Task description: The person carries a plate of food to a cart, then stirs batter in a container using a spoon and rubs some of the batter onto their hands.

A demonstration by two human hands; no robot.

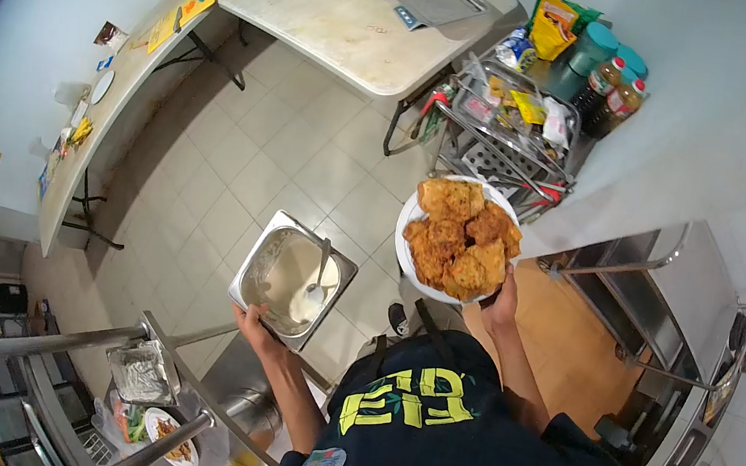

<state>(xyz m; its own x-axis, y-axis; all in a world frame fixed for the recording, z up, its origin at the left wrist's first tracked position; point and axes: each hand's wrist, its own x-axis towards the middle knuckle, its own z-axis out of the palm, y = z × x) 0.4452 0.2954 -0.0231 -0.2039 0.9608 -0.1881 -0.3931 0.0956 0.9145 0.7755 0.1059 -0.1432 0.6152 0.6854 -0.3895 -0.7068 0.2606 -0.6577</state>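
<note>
Visible in this room are two hands [257, 324] [503, 304], two white plates of food [404, 249] [190, 461], one metal pan [281, 323], one spoon [317, 291], two folding tables [347, 29] [84, 150], two red-capped bottles [602, 78] [622, 101], and two teal-lidded jars [595, 47] [631, 61].

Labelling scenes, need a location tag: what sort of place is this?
Likely a commercial-style kitchen: a plate of fried-looking food and a metal pan of pale mixture in hand, steel shelving, and bottles beside food packets.
</note>
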